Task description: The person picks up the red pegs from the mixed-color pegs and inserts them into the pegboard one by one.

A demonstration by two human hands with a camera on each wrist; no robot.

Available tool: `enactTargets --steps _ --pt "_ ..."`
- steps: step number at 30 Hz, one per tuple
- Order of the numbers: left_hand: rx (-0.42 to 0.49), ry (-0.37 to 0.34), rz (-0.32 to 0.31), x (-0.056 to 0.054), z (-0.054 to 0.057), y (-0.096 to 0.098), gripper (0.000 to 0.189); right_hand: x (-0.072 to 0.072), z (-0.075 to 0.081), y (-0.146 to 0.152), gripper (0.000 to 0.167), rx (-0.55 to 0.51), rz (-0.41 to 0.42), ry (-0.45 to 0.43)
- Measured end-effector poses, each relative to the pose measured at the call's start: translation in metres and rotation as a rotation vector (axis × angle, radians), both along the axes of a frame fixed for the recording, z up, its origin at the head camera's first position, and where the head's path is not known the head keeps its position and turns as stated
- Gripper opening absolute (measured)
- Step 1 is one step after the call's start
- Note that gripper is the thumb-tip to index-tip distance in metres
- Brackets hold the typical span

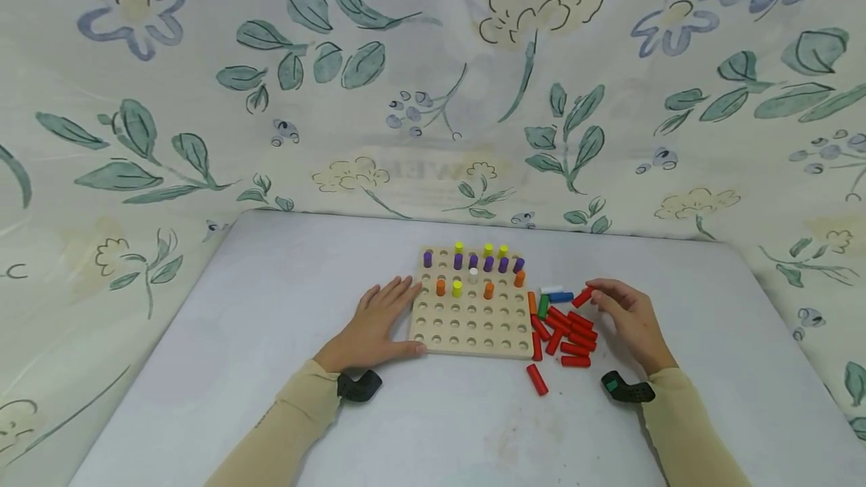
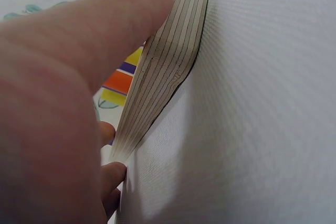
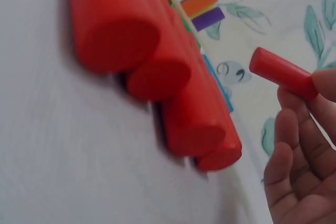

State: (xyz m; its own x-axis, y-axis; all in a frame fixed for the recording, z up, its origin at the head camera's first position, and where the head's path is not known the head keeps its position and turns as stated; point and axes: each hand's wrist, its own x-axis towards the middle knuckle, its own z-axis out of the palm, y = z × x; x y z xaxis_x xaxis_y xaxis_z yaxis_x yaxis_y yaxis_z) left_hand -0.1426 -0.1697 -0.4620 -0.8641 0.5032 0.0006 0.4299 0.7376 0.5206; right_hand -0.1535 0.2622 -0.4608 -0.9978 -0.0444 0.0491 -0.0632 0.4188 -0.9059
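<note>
Pinching a red peg (image 1: 582,297) by one end with right hand (image 1: 632,322), thumb against fingers, off to the right of the pegboard (image 1: 463,317) and behind the loose red pegs (image 1: 582,340). Bracing the board's left side with left hand (image 1: 370,329), fingers spread, thumb at near-left corner.

Could drop the red peg: gripped at one end only, so likely to twist or tip on a bump. Could scatter the pile by brushing it with knuckles or wrist (round pegs on a flat bench (image 1: 433,427), prone to roll). Could also shove the board off line by pressing too hard from one side, maybe jolting the standing pegs.

In head view: full layout, with held peg seemingly almost against the blue peg (image 1: 560,297). In right wrist view: a clear gap there, plus the end-only pinch close up. Only in left wrist view: layered side edge (image 2: 165,56) of the board, thumb lapping over it.
</note>
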Motion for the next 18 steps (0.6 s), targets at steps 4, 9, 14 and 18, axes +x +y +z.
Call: enactTargets --steps 4,9,14,18 --pt "-0.002 -0.007 0.004 0.000 0.000 0.000 0.098 0.001 0.003 -0.003 0.038 0.001 -0.009 0.030" --pt "0.002 -0.015 0.005 0.000 0.001 0.000 0.098 0.003 0.008 -0.010 0.036 0.050 -0.003 0.082" --pt "-0.010 -0.016 0.004 0.000 0.000 0.000 0.099 0.006 0.011 -0.017 0.030 0.017 -0.009 0.175" --pt "-0.014 -0.015 0.001 -0.001 -0.002 -0.001 0.100 0.008 0.014 -0.025 0.025 -0.024 -0.033 0.248"
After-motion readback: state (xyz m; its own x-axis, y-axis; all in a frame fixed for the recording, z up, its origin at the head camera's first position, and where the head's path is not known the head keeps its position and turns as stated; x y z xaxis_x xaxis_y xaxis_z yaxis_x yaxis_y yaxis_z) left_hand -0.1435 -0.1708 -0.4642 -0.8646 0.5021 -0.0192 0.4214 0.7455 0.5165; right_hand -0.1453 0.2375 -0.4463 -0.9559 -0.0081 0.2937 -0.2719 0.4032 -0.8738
